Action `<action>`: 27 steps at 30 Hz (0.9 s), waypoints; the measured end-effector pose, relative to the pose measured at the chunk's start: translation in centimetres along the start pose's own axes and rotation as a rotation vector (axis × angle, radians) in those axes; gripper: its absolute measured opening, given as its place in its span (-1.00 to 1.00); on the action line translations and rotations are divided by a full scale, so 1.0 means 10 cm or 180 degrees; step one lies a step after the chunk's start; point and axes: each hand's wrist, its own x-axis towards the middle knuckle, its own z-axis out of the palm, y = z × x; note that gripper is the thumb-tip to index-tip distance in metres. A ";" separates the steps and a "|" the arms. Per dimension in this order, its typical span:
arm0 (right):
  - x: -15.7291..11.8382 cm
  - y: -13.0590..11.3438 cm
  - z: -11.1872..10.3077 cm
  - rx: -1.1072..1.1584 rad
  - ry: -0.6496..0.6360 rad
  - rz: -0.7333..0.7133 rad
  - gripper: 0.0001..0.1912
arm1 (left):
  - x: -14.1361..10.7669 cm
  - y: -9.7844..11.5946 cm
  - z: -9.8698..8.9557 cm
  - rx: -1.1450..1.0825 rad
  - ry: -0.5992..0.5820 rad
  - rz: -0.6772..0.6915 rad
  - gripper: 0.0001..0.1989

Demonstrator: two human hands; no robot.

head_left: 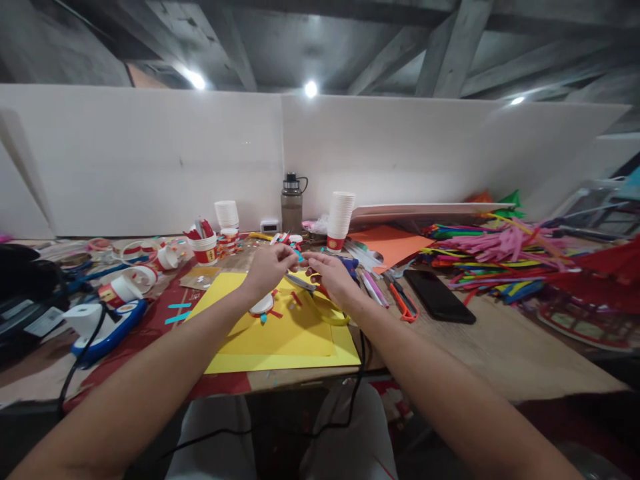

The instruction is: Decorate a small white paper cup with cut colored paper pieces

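Note:
My left hand (271,268) is closed in a pinch on a small blue paper piece (299,256) above the yellow sheets. My right hand (333,273) is closed, its fingertips close to the same blue piece. Scissors (301,283) sit under the right hand's curled fingers, their blades pointing left and the handles partly hidden by the hand. Below lies a white round piece (262,305) with red and blue strips around its edge. It rests on the yellow paper (280,343), near a loose red strip (297,298).
Blue strips (179,313) lie left of the yellow paper. Paper cups (341,220), a water bottle (291,203) and a cup of red strips (203,248) stand behind. At right are an orange-handled cutter (404,301), a black phone (439,295) and pipe cleaners (495,250). A black cable (357,393) hangs over the front edge.

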 end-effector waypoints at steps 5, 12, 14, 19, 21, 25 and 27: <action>0.02 -0.02 -0.02 -0.0170 0.0183 -0.0269 -0.73 | -0.06 -0.08 0.08 -0.2019 -0.0279 -0.0662 -0.69; 0.00 -0.03 -0.01 -0.0680 0.0285 -0.0785 -0.79 | -0.13 -0.10 0.12 -0.2592 -0.0526 -0.0796 -0.66; -0.01 -0.03 -0.01 -0.0811 0.0312 -0.0884 -0.81 | -0.14 -0.10 0.13 -0.2619 -0.0545 -0.0750 -0.65; -0.05 -0.04 -0.04 -0.1246 0.0419 -0.1059 -0.82 | -0.17 -0.06 0.14 -0.2501 -0.0681 -0.0648 -0.59; -0.07 -0.07 -0.05 -0.1386 0.0492 -0.1077 -0.85 | -0.19 -0.04 0.14 -0.2450 -0.0728 -0.0664 -0.56; -0.08 -0.12 -0.08 -0.1377 0.0471 -0.1048 -0.86 | -0.21 -0.02 0.14 -0.2550 -0.0942 -0.0674 -0.51; -0.07 -0.12 -0.08 -0.1358 0.0497 -0.1025 -0.85 | -0.21 -0.03 0.14 -0.2654 -0.1034 -0.0695 -0.52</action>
